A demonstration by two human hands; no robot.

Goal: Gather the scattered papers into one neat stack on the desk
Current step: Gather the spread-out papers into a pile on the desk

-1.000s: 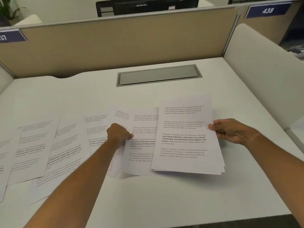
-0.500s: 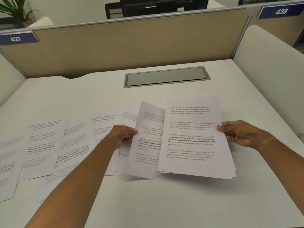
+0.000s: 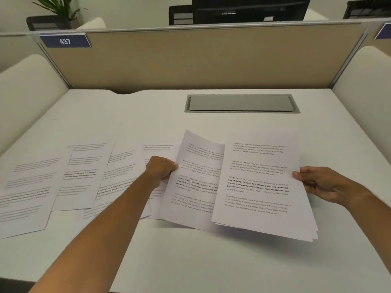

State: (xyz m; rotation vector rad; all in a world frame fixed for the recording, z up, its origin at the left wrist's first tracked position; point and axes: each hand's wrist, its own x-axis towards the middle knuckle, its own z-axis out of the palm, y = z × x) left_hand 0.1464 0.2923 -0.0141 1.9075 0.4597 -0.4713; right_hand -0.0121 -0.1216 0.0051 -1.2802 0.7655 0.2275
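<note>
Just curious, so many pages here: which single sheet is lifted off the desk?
The sheet gripped by the left hand, tilted up beside the stack held in the right hand. The other loose sheets lie flat on the desk.

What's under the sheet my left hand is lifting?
Under the lifted sheet in the left hand, parts of other printed sheets and white desk show. Whatever lies directly beneath its middle is covered.
</note>
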